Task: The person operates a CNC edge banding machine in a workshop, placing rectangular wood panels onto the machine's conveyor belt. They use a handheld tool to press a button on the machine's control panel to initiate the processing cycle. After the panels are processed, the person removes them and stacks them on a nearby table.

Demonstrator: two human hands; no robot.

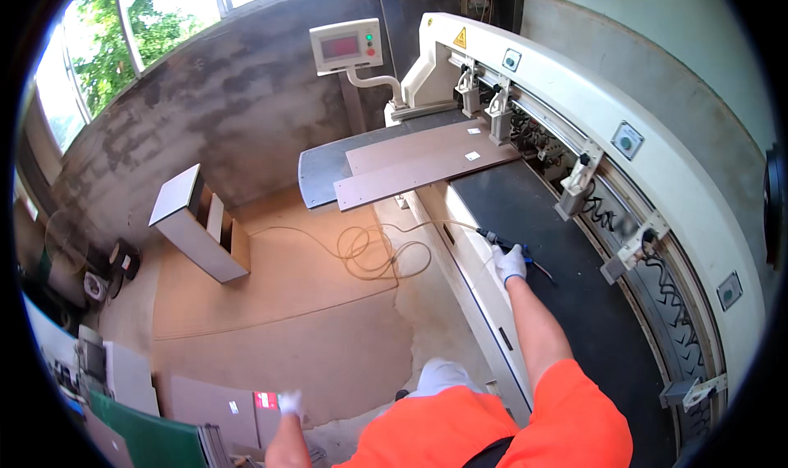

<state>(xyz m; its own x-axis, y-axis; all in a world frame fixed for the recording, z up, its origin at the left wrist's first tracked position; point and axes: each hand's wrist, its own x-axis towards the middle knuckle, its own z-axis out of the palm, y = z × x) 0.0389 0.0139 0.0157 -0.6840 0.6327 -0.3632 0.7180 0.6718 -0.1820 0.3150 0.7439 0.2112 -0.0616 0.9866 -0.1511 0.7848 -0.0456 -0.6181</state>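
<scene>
My right hand [510, 264], in a white glove, is wrapped round an air blow gun [493, 237] over the dark bed [566, 337] of a long white machine. The gun is black and blue, with a thin nozzle pointing right and a yellowish hose [361, 254] trailing from it to the floor. Low at the left, my gloved left hand [290, 404] hangs beside a brown panel [215, 404] with a red label [266, 400]. Its fingers are too small and blurred to read, and I cannot tell whether it touches the panel.
Two brown boards [410, 172] lie on the machine's far end, near a control screen [345, 48]. Clamps [579, 185] line the white beam [599, 107]. A small cabinet [201, 226] stands on floor sheeting [279, 295]. A fan [67, 240] stands far left.
</scene>
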